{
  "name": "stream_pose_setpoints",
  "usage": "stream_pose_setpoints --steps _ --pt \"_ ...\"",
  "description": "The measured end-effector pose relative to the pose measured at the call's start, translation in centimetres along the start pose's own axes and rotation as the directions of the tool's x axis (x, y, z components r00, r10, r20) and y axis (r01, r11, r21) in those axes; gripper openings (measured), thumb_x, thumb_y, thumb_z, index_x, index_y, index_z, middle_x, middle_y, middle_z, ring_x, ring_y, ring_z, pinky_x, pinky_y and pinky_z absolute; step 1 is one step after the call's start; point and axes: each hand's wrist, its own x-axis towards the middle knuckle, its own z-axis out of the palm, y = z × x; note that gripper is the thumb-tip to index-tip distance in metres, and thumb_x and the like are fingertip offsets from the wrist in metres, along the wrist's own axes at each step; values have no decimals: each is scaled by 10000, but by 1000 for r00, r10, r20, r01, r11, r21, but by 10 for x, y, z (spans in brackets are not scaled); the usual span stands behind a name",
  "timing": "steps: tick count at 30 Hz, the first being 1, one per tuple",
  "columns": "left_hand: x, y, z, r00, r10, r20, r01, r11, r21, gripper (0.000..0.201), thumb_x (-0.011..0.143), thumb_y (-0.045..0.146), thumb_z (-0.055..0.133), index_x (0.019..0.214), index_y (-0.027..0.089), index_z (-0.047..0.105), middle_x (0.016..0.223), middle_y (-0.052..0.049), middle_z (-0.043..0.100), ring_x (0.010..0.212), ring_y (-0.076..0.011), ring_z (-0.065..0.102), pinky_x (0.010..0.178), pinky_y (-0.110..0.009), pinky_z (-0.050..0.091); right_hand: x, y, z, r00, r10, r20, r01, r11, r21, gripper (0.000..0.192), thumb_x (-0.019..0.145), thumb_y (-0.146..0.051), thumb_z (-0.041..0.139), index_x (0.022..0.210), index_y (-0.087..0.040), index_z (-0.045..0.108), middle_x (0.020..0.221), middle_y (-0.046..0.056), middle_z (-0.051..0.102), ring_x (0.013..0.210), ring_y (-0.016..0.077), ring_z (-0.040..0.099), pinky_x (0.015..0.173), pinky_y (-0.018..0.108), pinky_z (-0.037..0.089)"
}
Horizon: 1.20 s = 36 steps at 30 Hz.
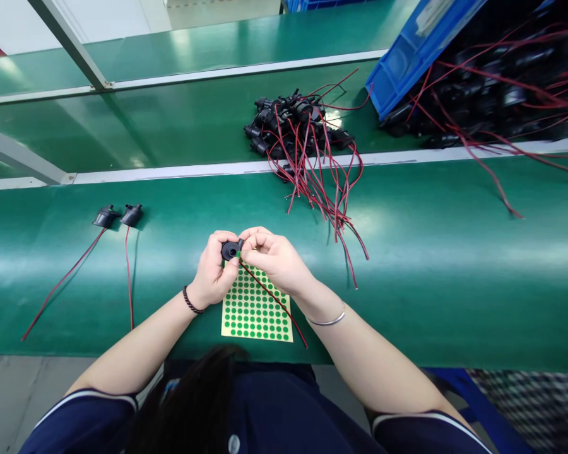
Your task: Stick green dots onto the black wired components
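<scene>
Bench: green belt (pixel 454 252) spanning the full width, pale rails across it, a second green lane behind.
Floor: grey, along the near edge.
Bin: blue crate (pixel 407 57) at top right, tipped, packed with black parts and red wires.
Pile (pixel 298 126): black parts with red-black leads, spilled over the rail, right of centre.
Sheet (pixel 255 312): yellow backing, rows of green dots, flat below the hands.
Pair (pixel 118 215): two black parts at left, leads trailing toward the near edge.
Part (pixel 230 250): small, black, round, a hole in its face, red-black lead running down across the sheet; held above the sheet.
Left hand (pixel 213 271): clenched around the part.
Right hand (pixel 274 258): fingertips pinched at the part's edge, a speck of green there.
</scene>
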Motion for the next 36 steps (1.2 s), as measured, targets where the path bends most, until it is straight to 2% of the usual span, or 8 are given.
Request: stream_pose_setpoints --steps 12,22,31,36 --pt "1 -4 2 989 148 -25 -144 984 103 217 879 210 493 1096 225 480 1000 -46 581 912 -182 598 793 -331 492 -1 -1 1 1000 15 3 -15 1000 -4 79 606 -223 662 569 -182 606 964 40 575 900 167 580 881 355 463" --pt "2 -6 5 981 183 -63 -177 980 91 224 864 171 505 1081 225 487 984 -41 575 907 -179 593 791 -333 493 0 0 2 1000 20 -5 -19 1000 15 65 581 -219 673 574 -182 620 974 47 572 829 155 590 772 336 515" --pt "1 -7 4 978 203 -53 -197 976 93 230 884 203 485 1114 218 473 1013 -57 561 937 -192 577 805 -353 484 1 2 3 1000 -8 -18 9 999 40 93 579 -205 709 596 -182 621 955 40 582 840 154 603 778 331 541" --pt "1 -6 4 969 241 -48 -234 965 121 266 890 249 471 1153 213 444 1026 -68 537 944 -201 558 800 -375 493 1 2 4 1000 -19 -20 21 996 88 157 592 -226 730 674 -188 602 918 22 589 782 136 600 762 332 542"
